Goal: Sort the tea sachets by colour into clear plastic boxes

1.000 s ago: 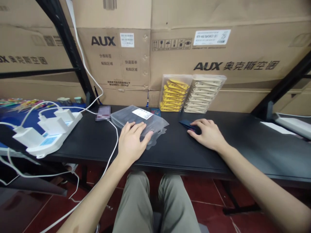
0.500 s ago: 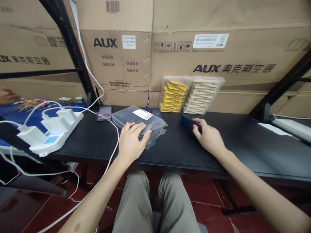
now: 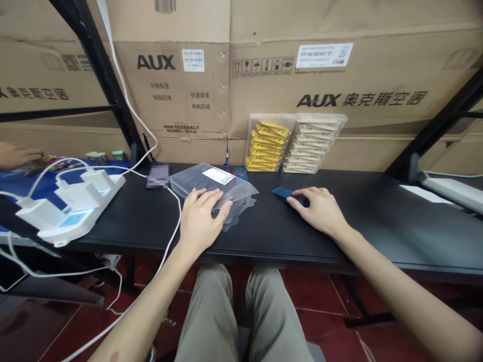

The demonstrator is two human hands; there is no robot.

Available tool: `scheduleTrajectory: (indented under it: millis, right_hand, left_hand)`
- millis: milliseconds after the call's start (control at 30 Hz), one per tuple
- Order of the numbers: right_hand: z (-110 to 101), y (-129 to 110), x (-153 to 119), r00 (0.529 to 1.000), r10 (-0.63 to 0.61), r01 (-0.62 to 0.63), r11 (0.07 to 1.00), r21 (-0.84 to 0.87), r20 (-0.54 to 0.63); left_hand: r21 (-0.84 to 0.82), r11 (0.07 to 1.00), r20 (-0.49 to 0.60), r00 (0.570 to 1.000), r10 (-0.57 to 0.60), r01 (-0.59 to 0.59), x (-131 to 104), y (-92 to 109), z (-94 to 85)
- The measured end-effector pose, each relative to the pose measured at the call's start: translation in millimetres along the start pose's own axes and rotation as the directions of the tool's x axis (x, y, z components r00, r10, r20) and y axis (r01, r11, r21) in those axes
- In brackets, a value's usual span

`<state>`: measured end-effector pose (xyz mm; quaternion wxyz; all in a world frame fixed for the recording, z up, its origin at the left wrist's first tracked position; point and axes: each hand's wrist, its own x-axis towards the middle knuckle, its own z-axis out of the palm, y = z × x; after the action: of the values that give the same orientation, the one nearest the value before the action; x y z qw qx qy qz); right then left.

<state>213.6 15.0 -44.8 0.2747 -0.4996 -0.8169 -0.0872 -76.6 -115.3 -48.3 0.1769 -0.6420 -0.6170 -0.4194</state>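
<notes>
My left hand (image 3: 202, 218) lies with its fingers spread on a stack of clear plastic packaging (image 3: 188, 179) that bears a white label (image 3: 218, 175). The packaging's near right edge is uneven and partly hidden beneath my fingers. My right hand (image 3: 320, 211) pinches the right end of a small dark blue packet (image 3: 282, 191) between thumb and fingers, low over the black table. Behind it, a clear box of yellow packets (image 3: 268, 146) leans beside a clear box of cream packets (image 3: 314, 145).
A white power strip (image 3: 85, 213) with plugs and cables occupies the left of the black table (image 3: 260, 241). A small blue card (image 3: 239, 173) sits behind the packaging. Cardboard (image 3: 264, 30) walls the back. Another person's hand (image 3: 18, 155) is at the far left, over a blue surface.
The dark blue packet has tipped from a steeper angle to nearly flat, and my right hand has shifted slightly left. My left hand stays on the packaging. The view has shifted slightly.
</notes>
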Motion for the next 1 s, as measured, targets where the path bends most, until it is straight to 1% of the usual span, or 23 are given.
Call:
scheduleTrajectory:
  millis: [67, 167, 267, 333, 400, 467, 533, 600, 667, 733, 800, 867, 967, 1000]
  right_hand:
    - [3.2, 2.7, -0.4, 0.999, 0.004, -0.003, 1.0, -0.021, 0.034]
    - [5.9, 4.6, -1.5, 0.999, -0.003, 0.001, 0.999, 0.042, 0.051]
    - [4.6, 4.0, -2.9, 0.999, -0.03, 0.026, 0.995, 0.095, 0.041]
    - [1.6, 1.7, -4.0, 0.997, -0.066, 0.062, 0.993, 0.103, 0.031]
    - [-2.5, -2.5, -5.0, 0.997, -0.074, 0.072, 0.992, 0.101, 0.023]
    - [-6.8, -7.6, -5.5, 0.999, -0.03, 0.029, 0.998, 0.056, 0.014]
    - [-10.0, -11.9, -5.7, 0.999, 0.031, -0.031, 0.999, -0.027, 0.011]
    - [-10.9, -13.5, -5.5, 0.998, 0.062, -0.061, 0.994, -0.093, 0.008]
    - [-9.9, -12.2, -4.9, 0.999, 0.053, -0.052, 0.994, -0.1, 0.006]
    - [-8.5, -9.6, -4.6, 0.999, 0.041, -0.042, 0.998, -0.051, -0.006]
    - [-9.2, -8.3, -5.5, 0.998, 0.05, -0.049, 0.998, 0.04, -0.035]
    - [-13.1, -10.3, -9.1, 0.994, 0.046, -0.032, 0.99, 0.136, -0.099]
    - [-22.7, -20.1, -19.6, 0.974, -0.042, 0.091, 0.971, 0.22, -0.222]
    - [-25.6, -24.6, -23.5, 0.966, -0.079, 0.138, 0.963, 0.231, -0.247]
  left_hand:
    - [-0.001, 1.0, 0.001, 1.0, 0.003, -0.003, 0.0, -0.1, 0.1]
    - [0.003, 1.0, 0.005, 1.0, 0.008, -0.008, 0.0, -0.2, 0.0]
    - [0.006, 1.0, -0.001, 1.0, 0.01, -0.01, 0.1, 0.1, 0.0]
    - [0.003, 1.0, -0.006, 1.0, 0.011, -0.011, 0.1, 0.3, 0.1]
    - [-0.001, 1.0, -0.007, 1.0, 0.012, -0.012, 0.1, 0.4, 0.2]
    - [0.0, 1.0, -0.008, 1.0, 0.013, -0.013, 0.0, 0.5, 0.3]
    - [0.002, 1.0, -0.009, 1.0, 0.015, -0.015, -0.1, 0.6, 0.3]
    - [0.006, 1.0, -0.006, 1.0, 0.015, -0.015, -0.1, 0.8, 0.2]
    - [0.007, 1.0, -0.001, 1.0, 0.012, -0.012, -0.2, 1.0, 0.0]
    - [0.009, 1.0, 0.004, 1.0, 0.01, -0.01, -0.1, 1.1, 0.0]
    - [0.014, 1.0, 0.004, 1.0, 0.01, -0.011, -0.1, 1.1, 0.0]
    - [0.021, 1.0, 0.004, 1.0, 0.012, -0.012, 0.0, 1.0, 0.0]
    - [0.023, 1.0, 0.0, 1.0, 0.008, -0.008, 0.0, 0.7, 0.3]
    - [0.022, 1.0, 0.0, 1.0, 0.006, -0.006, -0.1, 0.6, 0.5]
